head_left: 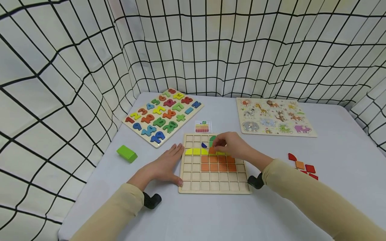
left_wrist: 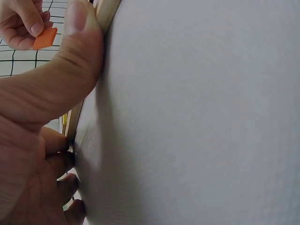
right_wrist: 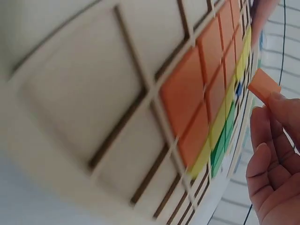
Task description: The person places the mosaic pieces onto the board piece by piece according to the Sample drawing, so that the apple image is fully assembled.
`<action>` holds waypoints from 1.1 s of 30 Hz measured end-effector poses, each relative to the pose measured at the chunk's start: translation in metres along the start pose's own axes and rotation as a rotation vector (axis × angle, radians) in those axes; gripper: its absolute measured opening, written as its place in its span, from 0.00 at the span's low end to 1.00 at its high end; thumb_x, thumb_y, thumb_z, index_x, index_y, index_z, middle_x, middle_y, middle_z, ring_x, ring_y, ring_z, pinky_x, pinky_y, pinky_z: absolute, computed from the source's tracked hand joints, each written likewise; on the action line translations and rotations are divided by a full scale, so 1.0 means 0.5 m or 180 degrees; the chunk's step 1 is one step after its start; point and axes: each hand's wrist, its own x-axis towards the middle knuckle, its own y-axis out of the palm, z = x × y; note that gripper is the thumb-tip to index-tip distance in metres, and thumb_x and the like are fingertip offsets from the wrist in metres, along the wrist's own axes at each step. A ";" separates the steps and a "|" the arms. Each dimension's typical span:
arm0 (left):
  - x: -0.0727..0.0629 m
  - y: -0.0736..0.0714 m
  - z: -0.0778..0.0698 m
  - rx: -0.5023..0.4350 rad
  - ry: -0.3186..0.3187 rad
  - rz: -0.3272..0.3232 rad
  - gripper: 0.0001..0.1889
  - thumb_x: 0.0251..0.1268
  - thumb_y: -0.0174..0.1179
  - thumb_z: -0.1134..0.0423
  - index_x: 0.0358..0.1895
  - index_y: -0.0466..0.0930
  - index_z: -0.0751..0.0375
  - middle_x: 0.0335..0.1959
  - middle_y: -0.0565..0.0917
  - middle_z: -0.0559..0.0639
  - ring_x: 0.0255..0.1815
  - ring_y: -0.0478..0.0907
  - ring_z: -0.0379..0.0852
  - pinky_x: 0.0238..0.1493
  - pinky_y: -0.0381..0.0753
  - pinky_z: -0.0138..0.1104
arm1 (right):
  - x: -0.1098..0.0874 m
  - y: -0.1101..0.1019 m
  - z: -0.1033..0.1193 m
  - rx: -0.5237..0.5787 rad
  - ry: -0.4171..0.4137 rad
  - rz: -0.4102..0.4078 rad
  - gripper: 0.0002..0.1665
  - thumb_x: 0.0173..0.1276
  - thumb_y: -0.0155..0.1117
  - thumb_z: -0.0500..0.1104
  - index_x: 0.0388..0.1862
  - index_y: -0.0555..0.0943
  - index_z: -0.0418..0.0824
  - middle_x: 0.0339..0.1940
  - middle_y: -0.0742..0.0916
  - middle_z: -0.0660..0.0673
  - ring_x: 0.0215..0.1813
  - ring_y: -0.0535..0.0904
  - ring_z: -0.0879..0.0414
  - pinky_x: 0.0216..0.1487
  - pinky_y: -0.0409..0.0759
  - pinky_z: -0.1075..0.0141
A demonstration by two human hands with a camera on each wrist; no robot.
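My right hand (head_left: 232, 145) pinches an orange square tile (right_wrist: 264, 85) between thumb and fingers, held up over the far half of a wooden grid board (head_left: 196, 185). Two rows of orange squares (head_left: 213, 167) fill cells at the board's middle. Above them runs a row with yellow pieces (head_left: 196, 151), and farther up are a blue piece (head_left: 204, 145) and a green piece (head_left: 212, 138), partly hidden by the right hand. Along the board's left edge lies my left hand (head_left: 164, 165), fingers extended, its thumb (left_wrist: 77, 51) against the wooden rim.
Beyond the board lies a small pattern card (head_left: 203, 127). A number puzzle (head_left: 163, 117) is at back left, an animal puzzle (head_left: 275, 117) at back right. A green block (head_left: 127, 153) sits left; loose red and orange pieces (head_left: 300, 165) lie right. Black netting (head_left: 221, 53) surrounds the table.
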 end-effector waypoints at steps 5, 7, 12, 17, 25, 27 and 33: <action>-0.002 -0.002 0.002 -0.0051 0.0013 0.0006 0.68 0.47 0.81 0.45 0.82 0.42 0.70 0.85 0.42 0.64 0.86 0.34 0.63 0.85 0.43 0.56 | 0.021 0.038 0.035 -0.0034 -0.0068 0.0191 0.03 0.71 0.70 0.39 0.41 0.88 0.44 0.38 0.89 0.50 0.40 0.78 0.57 0.46 0.83 0.67; -0.002 -0.003 0.001 -0.0066 0.0010 0.0012 0.68 0.48 0.80 0.45 0.82 0.42 0.70 0.85 0.42 0.63 0.86 0.34 0.63 0.85 0.43 0.56 | 0.027 0.050 0.045 -0.0039 -0.0108 0.0227 0.03 0.70 0.70 0.39 0.41 0.88 0.44 0.38 0.89 0.51 0.40 0.78 0.58 0.47 0.83 0.67; -0.003 -0.006 0.000 -0.0045 -0.0008 0.0030 0.68 0.48 0.80 0.44 0.82 0.41 0.69 0.86 0.42 0.62 0.86 0.33 0.63 0.85 0.43 0.56 | 0.042 0.067 0.060 -0.0092 -0.0133 0.0267 0.02 0.70 0.71 0.41 0.40 0.88 0.45 0.36 0.89 0.52 0.38 0.78 0.58 0.44 0.82 0.68; -0.003 -0.008 -0.001 -0.0023 -0.0005 0.0022 0.68 0.48 0.80 0.44 0.82 0.42 0.69 0.86 0.42 0.63 0.86 0.34 0.63 0.85 0.43 0.56 | 0.047 0.071 0.068 -0.0176 -0.0206 0.0305 0.02 0.69 0.72 0.41 0.39 0.89 0.44 0.34 0.89 0.52 0.36 0.78 0.59 0.42 0.80 0.69; -0.001 -0.008 0.000 -0.0026 0.0009 0.0013 0.68 0.48 0.80 0.44 0.82 0.42 0.69 0.85 0.43 0.63 0.86 0.34 0.63 0.85 0.43 0.56 | 0.053 0.083 0.071 -0.0465 -0.0225 0.0326 0.02 0.69 0.72 0.41 0.38 0.90 0.45 0.35 0.90 0.52 0.36 0.78 0.59 0.43 0.82 0.67; -0.001 -0.007 0.000 -0.0026 0.0004 0.0018 0.68 0.48 0.80 0.44 0.82 0.42 0.69 0.85 0.42 0.63 0.86 0.34 0.63 0.85 0.43 0.56 | 0.054 0.086 0.073 -0.0535 -0.0209 0.0337 0.03 0.69 0.71 0.41 0.39 0.90 0.45 0.36 0.90 0.52 0.37 0.79 0.60 0.44 0.83 0.67; -0.002 -0.006 0.000 -0.0042 -0.0016 0.0017 0.68 0.47 0.81 0.45 0.82 0.42 0.69 0.85 0.43 0.63 0.86 0.34 0.63 0.85 0.43 0.56 | 0.052 0.092 0.081 -0.0636 -0.0191 0.0355 0.03 0.69 0.71 0.40 0.38 0.90 0.45 0.36 0.91 0.51 0.38 0.80 0.59 0.47 0.84 0.65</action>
